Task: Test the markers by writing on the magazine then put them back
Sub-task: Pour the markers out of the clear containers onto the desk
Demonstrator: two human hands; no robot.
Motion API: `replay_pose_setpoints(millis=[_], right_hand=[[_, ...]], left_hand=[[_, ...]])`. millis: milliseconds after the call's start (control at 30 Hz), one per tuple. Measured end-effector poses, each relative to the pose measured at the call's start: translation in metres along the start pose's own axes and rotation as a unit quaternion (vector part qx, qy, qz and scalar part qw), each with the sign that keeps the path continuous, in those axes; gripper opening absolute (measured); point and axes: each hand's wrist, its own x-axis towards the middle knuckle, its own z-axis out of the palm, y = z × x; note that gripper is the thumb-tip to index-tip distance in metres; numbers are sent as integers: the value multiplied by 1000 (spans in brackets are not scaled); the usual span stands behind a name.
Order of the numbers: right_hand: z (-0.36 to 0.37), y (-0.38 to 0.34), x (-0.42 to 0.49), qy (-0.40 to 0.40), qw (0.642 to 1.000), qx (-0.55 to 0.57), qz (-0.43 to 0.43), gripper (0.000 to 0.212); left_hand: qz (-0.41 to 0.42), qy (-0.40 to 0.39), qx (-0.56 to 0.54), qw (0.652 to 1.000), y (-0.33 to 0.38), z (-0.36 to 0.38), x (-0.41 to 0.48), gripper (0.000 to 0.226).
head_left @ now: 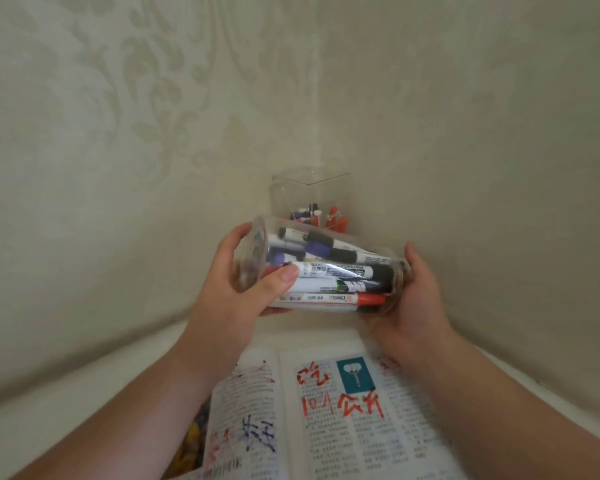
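Mag (343, 427), sideways marker jar (329, 271) beyond

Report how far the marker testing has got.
Done: the magazine already carries red and blue test scribbles. In hand: left hand and right hand hold the clear cup of markers on its side. Left: setting it down upright; whether any markers remain untested cannot be told.
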Motion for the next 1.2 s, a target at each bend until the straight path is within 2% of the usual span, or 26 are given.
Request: replay_pose_setpoints(millis=[133, 200, 300, 367, 400, 467, 567, 700, 767, 867, 933, 1033, 1133, 1200], right_hand=[[-1, -3, 4, 63, 998, 22, -15, 53], [-3, 0, 7, 80, 997, 11, -5, 48], [-8, 6, 12, 92, 995, -27, 33, 33], [-7, 13, 15, 78, 994, -60, 54, 32], [-5, 17, 16, 68, 993, -74, 57, 31], [0, 23, 18, 43, 992, -100, 57, 25], [0, 24, 24, 32, 989, -136, 40, 23], [-10, 16, 32, 84, 973, -212, -26, 23], [-12, 14, 31, 99, 957, -270, -41, 33], [-10, 12, 25, 169, 896, -391, -121, 31], [-9, 13, 23, 187, 860, -442, -173, 35], [-14, 18, 24, 141, 806, -534, -213, 51], [-18, 21, 28, 91, 695, -669, -246, 36], [-14, 24, 25, 47, 652, -700, -286, 34]], left_hand=[[38, -22, 12, 999, -1, 8, -4, 64], [-6, -15, -17, 1000, -11, -3, 0, 66], [-105, -20, -61, 992, -28, -32, 2, 91], [-141, -24, -61, 988, -35, -48, -2, 116], [-152, -22, -57, 986, -37, -52, -5, 120], [-162, -17, -42, 986, -40, -58, -10, 115], [-146, 21, -38, 988, -43, -67, -9, 93], [-118, 27, -25, 992, -43, -79, -10, 105], [-107, 34, -8, 994, -46, -80, -9, 105], [-72, 55, 4, 996, -50, -84, -6, 102], [-44, 90, 22, 995, -50, -87, -5, 102], [-14, 143, 51, 988, -49, -90, -6, 100], [6, 175, 76, 982, -47, -92, -8, 101], [18, 189, 92, 977, -45, -92, -8, 97]])
